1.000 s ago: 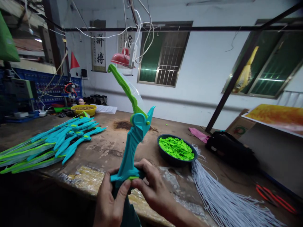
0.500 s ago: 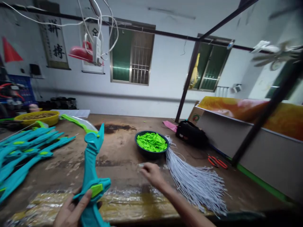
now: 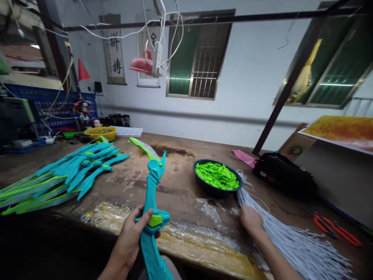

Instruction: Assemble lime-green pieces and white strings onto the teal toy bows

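Observation:
My left hand [image 3: 135, 231] is wrapped round the middle of a teal toy bow [image 3: 151, 194] with lime green parts, held upright at the table's front edge. A lime and clear curved limb [image 3: 144, 147] extends from its top. My right hand [image 3: 251, 219] is at the near end of a bundle of pale grey strings [image 3: 294, 241]; its fingers are turned away and hidden. Just behind that hand sits a dark bowl [image 3: 217, 190] full of bright green pieces [image 3: 217, 175].
Several teal and green bows [image 3: 87, 163] lie piled at the left. Behind them stands a yellow basin [image 3: 101, 134]. A black bag [image 3: 282, 173], a pink cloth [image 3: 244, 158] and red-handled pliers [image 3: 338, 229] are at the right. A red lamp [image 3: 142, 64] hangs overhead.
The view has swung left. My right hand has moved from the table in front of the bowl to the strings at its right. My left hand still holds the bow.

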Action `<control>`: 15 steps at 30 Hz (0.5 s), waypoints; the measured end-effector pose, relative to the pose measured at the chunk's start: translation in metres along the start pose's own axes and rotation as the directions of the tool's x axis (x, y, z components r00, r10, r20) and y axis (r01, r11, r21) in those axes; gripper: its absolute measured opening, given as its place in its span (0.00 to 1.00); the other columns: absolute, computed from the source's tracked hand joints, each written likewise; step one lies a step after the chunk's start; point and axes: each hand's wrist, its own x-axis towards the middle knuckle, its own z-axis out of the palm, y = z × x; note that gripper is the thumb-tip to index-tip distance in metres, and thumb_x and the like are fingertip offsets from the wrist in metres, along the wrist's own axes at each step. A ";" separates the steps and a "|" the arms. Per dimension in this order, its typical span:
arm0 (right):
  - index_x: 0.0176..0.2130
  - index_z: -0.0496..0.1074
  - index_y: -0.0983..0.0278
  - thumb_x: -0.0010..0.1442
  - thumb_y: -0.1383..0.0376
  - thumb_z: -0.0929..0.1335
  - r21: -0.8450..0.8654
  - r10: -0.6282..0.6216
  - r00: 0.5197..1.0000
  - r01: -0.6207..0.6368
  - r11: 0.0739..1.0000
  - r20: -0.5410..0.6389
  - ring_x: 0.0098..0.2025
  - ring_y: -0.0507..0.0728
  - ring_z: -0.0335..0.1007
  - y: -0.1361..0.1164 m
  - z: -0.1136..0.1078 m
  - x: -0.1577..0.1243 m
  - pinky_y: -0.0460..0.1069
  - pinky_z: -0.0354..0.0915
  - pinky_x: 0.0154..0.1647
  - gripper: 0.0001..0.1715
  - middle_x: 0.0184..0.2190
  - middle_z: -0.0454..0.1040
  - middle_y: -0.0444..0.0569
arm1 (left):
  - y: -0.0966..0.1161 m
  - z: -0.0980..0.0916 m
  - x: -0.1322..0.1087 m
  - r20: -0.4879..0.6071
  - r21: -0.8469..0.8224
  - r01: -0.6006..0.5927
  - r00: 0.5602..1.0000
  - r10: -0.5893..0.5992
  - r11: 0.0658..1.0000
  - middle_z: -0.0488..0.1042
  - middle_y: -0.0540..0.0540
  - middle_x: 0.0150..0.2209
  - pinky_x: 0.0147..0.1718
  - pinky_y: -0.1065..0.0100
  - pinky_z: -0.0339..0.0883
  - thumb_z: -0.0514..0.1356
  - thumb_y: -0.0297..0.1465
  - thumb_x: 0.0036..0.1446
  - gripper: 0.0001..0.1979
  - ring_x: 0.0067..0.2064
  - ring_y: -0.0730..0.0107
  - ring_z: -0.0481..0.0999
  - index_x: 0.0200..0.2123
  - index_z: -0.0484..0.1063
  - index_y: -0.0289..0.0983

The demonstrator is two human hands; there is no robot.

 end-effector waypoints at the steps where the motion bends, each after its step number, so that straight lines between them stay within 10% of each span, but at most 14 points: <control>1: 0.38 0.74 0.69 0.69 0.63 0.68 0.003 0.009 1.000 -0.010 1.000 0.024 0.43 0.56 0.74 0.001 -0.003 0.003 0.55 0.69 0.49 0.10 0.38 0.76 0.50 | 0.003 -0.001 0.000 -0.005 -0.022 -0.001 1.000 0.000 1.000 0.80 0.48 0.28 0.24 0.64 0.77 0.76 0.34 0.43 0.25 0.26 0.63 0.79 0.41 0.70 0.35; 6: 0.35 0.76 0.67 0.66 0.63 0.69 0.107 0.038 0.987 -0.055 0.993 0.155 0.35 0.55 0.74 0.014 -0.024 0.011 0.51 0.68 0.41 0.10 0.31 0.77 0.48 | 0.036 -0.013 0.006 -0.052 -0.205 0.026 0.998 -0.037 0.978 0.79 0.44 0.27 0.23 0.67 0.76 0.65 0.29 0.59 0.07 0.26 0.65 0.79 0.36 0.72 0.31; 11: 0.26 0.75 0.66 0.63 0.61 0.64 0.349 0.036 0.980 -0.103 0.931 0.195 0.24 0.57 0.74 0.028 -0.040 -0.001 0.48 0.65 0.29 0.18 0.20 0.75 0.50 | 0.054 -0.035 -0.002 -0.044 -0.413 -0.019 0.999 0.001 0.910 0.80 0.41 0.42 0.28 0.64 0.77 0.44 0.51 0.68 0.27 0.32 0.64 0.81 0.46 0.72 0.37; 15: 0.21 0.69 0.62 0.54 0.60 0.61 0.454 0.138 0.990 -0.121 0.883 -0.005 0.26 0.65 0.74 0.025 -0.055 -0.016 0.53 0.63 0.27 0.15 0.22 0.75 0.58 | 0.014 -0.052 -0.034 -0.043 -0.454 0.066 0.994 -0.096 0.889 0.78 0.44 0.34 0.26 0.63 0.73 0.66 0.50 0.54 0.31 0.25 0.67 0.74 0.53 0.66 0.38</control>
